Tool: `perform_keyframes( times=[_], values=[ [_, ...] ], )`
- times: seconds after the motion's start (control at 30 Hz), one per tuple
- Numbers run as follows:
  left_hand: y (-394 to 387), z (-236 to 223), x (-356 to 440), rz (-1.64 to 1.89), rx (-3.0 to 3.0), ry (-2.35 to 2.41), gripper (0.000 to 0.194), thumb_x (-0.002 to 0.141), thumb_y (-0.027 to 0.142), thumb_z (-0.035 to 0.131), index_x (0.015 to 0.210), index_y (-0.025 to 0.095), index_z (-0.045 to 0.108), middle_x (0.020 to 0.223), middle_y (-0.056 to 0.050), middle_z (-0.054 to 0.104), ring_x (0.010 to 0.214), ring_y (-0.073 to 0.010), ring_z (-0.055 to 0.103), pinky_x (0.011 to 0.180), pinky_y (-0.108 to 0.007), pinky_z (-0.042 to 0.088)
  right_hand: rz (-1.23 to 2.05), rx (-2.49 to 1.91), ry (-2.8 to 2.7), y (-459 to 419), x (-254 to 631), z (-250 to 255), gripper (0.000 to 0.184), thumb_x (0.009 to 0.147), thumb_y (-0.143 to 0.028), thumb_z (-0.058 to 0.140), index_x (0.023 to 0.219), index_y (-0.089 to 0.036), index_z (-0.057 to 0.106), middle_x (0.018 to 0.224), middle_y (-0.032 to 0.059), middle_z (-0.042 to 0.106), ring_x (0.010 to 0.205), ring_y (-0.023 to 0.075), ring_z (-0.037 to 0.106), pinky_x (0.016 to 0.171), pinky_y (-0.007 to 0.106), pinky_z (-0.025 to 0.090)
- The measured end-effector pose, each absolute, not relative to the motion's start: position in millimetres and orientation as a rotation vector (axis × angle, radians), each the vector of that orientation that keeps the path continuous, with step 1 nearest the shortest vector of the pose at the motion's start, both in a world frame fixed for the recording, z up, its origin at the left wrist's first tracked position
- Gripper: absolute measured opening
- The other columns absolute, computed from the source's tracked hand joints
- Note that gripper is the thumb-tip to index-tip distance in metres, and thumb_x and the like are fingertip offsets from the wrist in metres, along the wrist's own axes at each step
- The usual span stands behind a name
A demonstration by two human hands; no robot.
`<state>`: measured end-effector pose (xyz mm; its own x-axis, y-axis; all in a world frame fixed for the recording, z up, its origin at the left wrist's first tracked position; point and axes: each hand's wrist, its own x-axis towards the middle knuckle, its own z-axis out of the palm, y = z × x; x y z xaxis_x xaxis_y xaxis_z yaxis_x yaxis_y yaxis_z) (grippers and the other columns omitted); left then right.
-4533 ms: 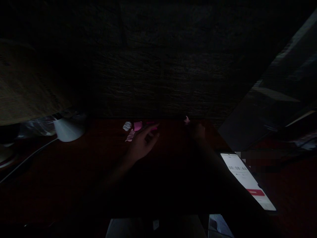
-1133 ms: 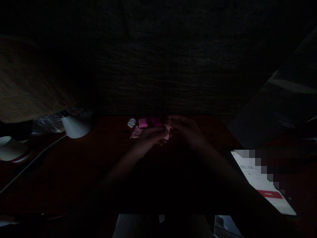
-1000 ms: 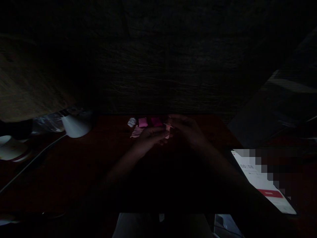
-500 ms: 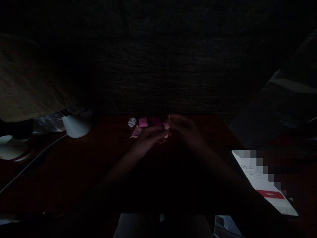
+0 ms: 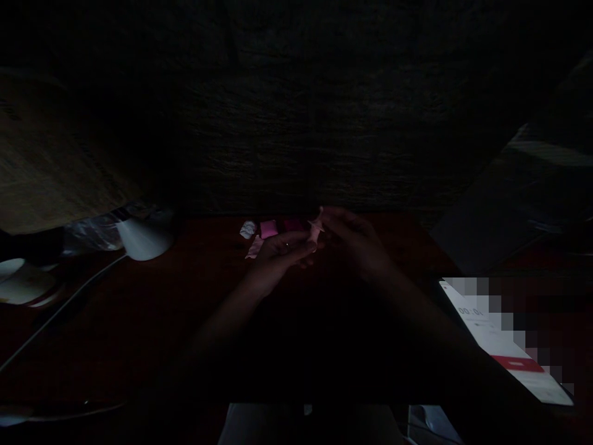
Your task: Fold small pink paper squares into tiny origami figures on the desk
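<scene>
- In the left hand's (image 5: pixel 278 253) grip, pinched between thumb and fingers: the lower end of a pale pink twist (image 5: pixel 315 233), seemingly just off the counter (image 5: pixel 199 278).
- At its upper end, right hand (image 5: pixel 356 238) with fingertips closed, apparently pinching too; too dim to tell the exact contact.
- Brace the twist with the left, work only the right fingertips, and press lightly; probably thin and easily torn.
- Tilt toward whatever light there is before any finer finger work.
- Close by the left hand: pink pad (image 5: pixel 268 229), half-hidden dark pink square (image 5: pixel 293 224), crumpled white ball (image 5: pixel 248 230), flat pink scrap (image 5: pixel 254 247). Avoid brushing these with the knuckles.
- Farther out: lit phone (image 5: pixel 491 337) to the right, near the forearm, and white cone (image 5: pixel 141 238) well off to the left.
</scene>
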<state>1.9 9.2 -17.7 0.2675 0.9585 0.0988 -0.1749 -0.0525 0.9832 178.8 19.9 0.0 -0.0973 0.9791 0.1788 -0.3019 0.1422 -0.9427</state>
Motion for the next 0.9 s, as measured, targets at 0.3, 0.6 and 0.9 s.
perform_keyframes(
  times=[0.3, 0.6, 0.9],
  values=[
    [10.7, -15.9, 2.6, 1.185, 1.228, 0.781, 0.037, 0.071, 0.041, 0.090, 0.098, 0.019, 0.081, 0.091, -0.006, 0.081, 0.060, -0.0105, 0.063, 0.057, -0.024, 0.051, 1.242, -0.958, -1.097, 16.6, 175.3, 1.9, 0.034, 0.070, -0.055, 0.086, 0.083, -0.025, 0.077, 0.084, 0.0039, 0.076, 0.075, 0.0184, 0.064, 0.065, 0.030, 0.047],
    [11.7, -16.9, 1.5, 1.189, 1.255, 0.768, 0.036, 0.073, 0.041, 0.089, 0.100, 0.019, 0.081, 0.097, -0.008, 0.081, 0.062, -0.0108, 0.063, 0.057, -0.025, 0.051, 1.211, -0.963, -1.145, 14.9, 172.6, 0.9, 0.033, 0.072, -0.056, 0.084, 0.074, -0.024, 0.075, 0.074, 0.0013, 0.071, 0.067, 0.0152, 0.058, 0.061, 0.029, 0.043],
    [10.6, -16.3, 2.7, 1.189, 1.240, 0.791, 0.040, 0.069, 0.044, 0.091, 0.100, 0.020, 0.082, 0.102, -0.009, 0.082, 0.064, -0.0118, 0.064, 0.060, -0.025, 0.053, 1.164, -0.873, -1.188, 11.0, 174.1, 4.5, 0.024, 0.077, -0.049, 0.081, 0.083, -0.026, 0.078, 0.073, -0.0009, 0.067, 0.063, 0.0138, 0.052, 0.059, 0.030, 0.042]
  ],
)
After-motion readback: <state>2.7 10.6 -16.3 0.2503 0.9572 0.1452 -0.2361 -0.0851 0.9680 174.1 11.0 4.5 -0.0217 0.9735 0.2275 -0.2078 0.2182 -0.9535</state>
